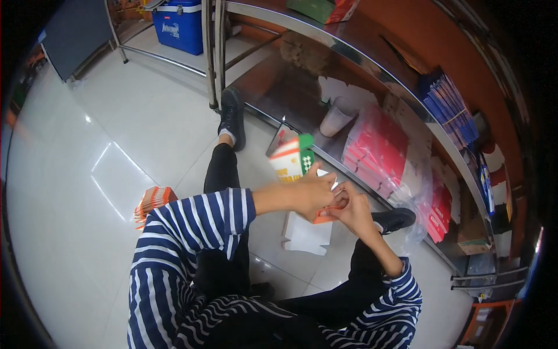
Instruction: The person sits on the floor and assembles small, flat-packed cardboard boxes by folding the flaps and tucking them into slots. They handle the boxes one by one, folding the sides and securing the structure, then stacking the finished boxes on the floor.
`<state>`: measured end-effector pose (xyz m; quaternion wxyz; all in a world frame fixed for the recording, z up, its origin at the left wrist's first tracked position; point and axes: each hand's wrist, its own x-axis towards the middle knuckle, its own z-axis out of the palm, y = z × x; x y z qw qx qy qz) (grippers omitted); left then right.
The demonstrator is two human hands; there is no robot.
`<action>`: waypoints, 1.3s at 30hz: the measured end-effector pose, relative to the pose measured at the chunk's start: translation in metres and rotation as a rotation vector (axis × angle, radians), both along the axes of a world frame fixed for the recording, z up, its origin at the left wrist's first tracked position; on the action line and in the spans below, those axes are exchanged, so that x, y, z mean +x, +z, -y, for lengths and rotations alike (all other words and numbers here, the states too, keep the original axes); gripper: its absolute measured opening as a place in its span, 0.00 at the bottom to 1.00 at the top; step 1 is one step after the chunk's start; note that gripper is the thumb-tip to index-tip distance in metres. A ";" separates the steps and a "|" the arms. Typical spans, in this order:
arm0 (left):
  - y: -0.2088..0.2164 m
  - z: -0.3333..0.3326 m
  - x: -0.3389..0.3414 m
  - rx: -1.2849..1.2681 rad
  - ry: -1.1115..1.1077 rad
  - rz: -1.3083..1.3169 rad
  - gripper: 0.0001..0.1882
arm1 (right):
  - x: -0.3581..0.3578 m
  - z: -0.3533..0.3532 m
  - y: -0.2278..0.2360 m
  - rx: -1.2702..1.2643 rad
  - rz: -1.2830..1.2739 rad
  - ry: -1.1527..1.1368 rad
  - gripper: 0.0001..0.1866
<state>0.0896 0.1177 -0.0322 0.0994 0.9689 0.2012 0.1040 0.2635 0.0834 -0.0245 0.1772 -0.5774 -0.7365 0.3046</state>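
Observation:
My left hand (314, 193) and my right hand (352, 210) meet in front of me, fingers bent and pressed together. Between them shows the orange edge of a folded paper carton (326, 216), which both hands grip; the fingers hide most of it. Just beyond my left hand stands a white, orange and green printed food carton (286, 164) with a green flap up. I cannot tell whether it is joined to the piece in my hands. Under the hands, a flat white cardboard piece (307, 234) with notched edges lies over the floor tiles.
A stack of folded orange cartons (154, 200) lies on the floor to my left. Ahead, a metal shelf rack (261, 119) holds a plastic cup (337, 117), pink-red packs in plastic (378, 148) and blue bundles (450, 107). A blue cooler (179, 29) stands far left.

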 end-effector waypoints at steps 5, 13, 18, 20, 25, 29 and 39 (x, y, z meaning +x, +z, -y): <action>-0.018 0.017 0.024 -0.146 -0.032 -0.028 0.10 | 0.020 -0.001 -0.032 -0.331 -0.136 0.103 0.15; -0.015 0.024 0.030 0.244 0.268 0.305 0.32 | 0.042 -0.012 -0.019 -0.274 -0.359 -0.013 0.13; -0.003 -0.001 0.018 -0.202 0.526 0.464 0.44 | 0.094 -0.015 -0.004 0.041 -0.787 -0.381 0.09; -0.024 -0.024 0.000 -0.421 0.385 -0.098 0.45 | 0.078 -0.009 0.021 0.049 -0.868 -0.558 0.09; -0.112 -0.017 0.014 -0.775 -0.295 -1.001 0.57 | 0.122 -0.011 0.001 -0.041 -0.937 -0.612 0.08; -0.073 0.008 0.008 -0.998 -0.055 -0.273 0.58 | 0.117 -0.003 -0.020 -0.365 -1.085 -0.620 0.10; -0.076 -0.006 0.020 -1.578 0.381 0.351 0.38 | 0.114 -0.016 -0.110 -0.928 -0.885 -0.597 0.17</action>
